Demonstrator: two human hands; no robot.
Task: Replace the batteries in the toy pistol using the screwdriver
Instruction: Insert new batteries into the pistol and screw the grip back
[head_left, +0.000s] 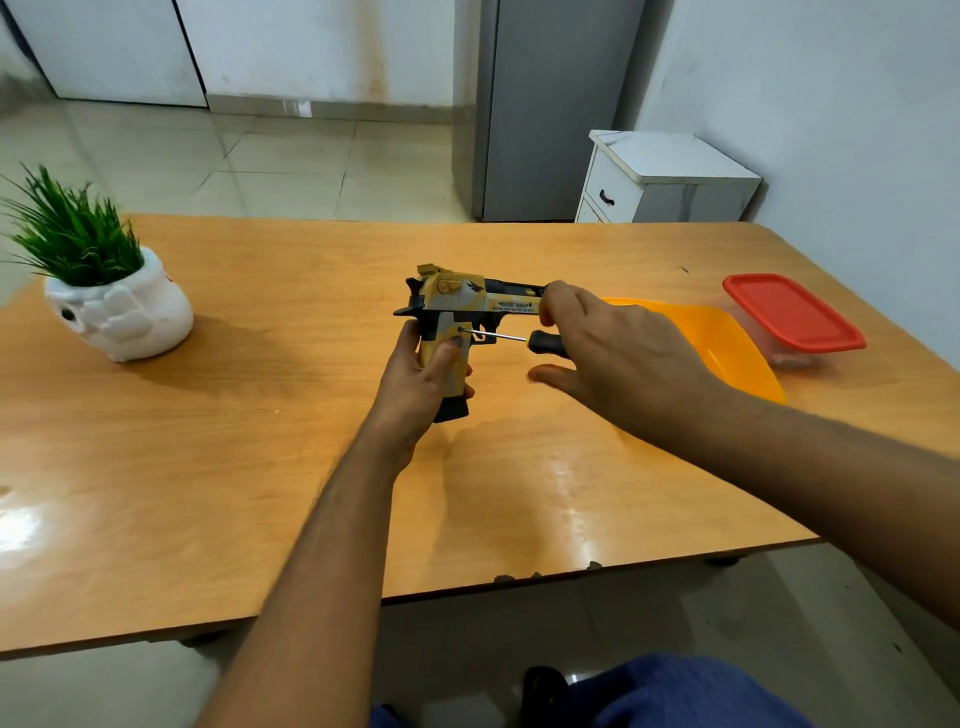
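Left hand (415, 376) was wrapped round the grip of the tan-and-black plastic toy pistol (457, 317), held just above the wooden table (260, 467). Right hand (608, 348) pinched the black-handled screwdriver (519, 340), tip on the grip's side. An orange plastic tray (727, 343) sat behind that hand.

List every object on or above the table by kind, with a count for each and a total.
Toy pistol: 1
Screwdriver: 1
Orange tray: 1
Red-lidded container: 1
Potted plant: 1
Total: 5
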